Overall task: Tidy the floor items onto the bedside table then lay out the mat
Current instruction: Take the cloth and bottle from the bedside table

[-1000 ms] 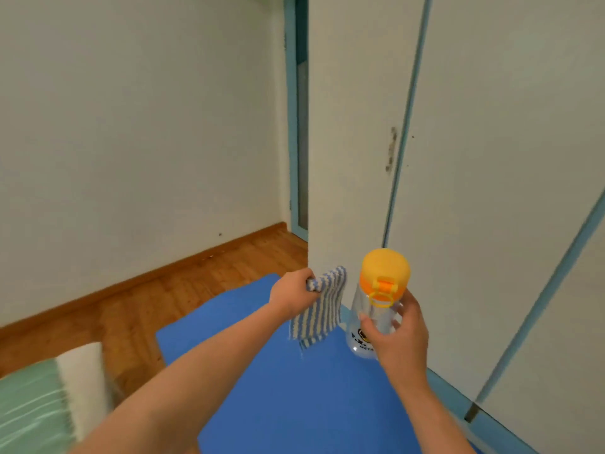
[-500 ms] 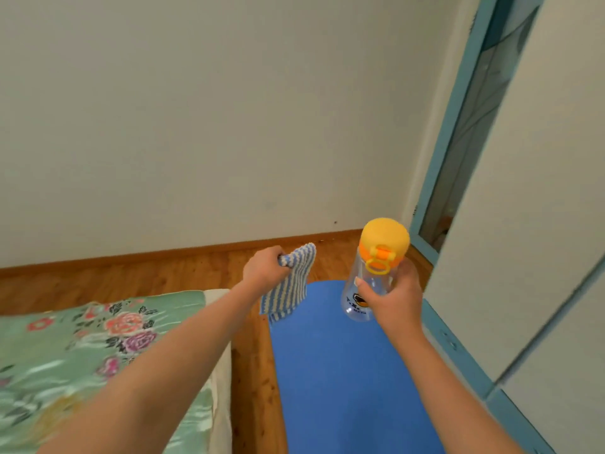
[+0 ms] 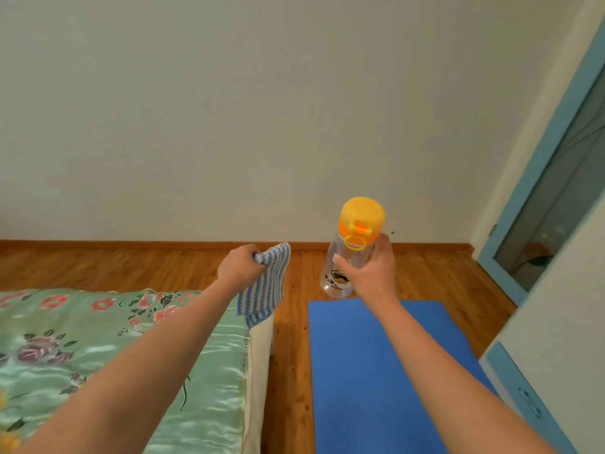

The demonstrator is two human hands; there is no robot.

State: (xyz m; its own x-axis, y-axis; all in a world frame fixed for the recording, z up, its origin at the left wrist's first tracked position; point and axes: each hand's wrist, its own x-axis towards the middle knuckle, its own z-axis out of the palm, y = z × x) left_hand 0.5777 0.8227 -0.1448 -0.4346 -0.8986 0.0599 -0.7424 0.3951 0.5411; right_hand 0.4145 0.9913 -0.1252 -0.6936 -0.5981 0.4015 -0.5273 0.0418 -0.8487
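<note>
Head view: we hold a bottle and a cloth up in the air, both off the floor. Our right hand has its grip wrapped round the clear body of the bottle, fingers curled across the front, thumb side behind. That bottle stands upright, with a yellow and orange lid and a dark and orange logo low on its side. It hangs just above the far end of the mat. Our left hand is closed tight on the top corner of the blue-and-white striped cloth, which dangles down to the left of the mat, over the near corner of the bed. This blue mat lies flat on the wooden floor. Left of the mat, across a strip of bare boards, is the bed with a green floral cover. Beyond the mat runs a pale wall with a wooden skirting board. Right of the mat stands a blue-framed door.
</note>
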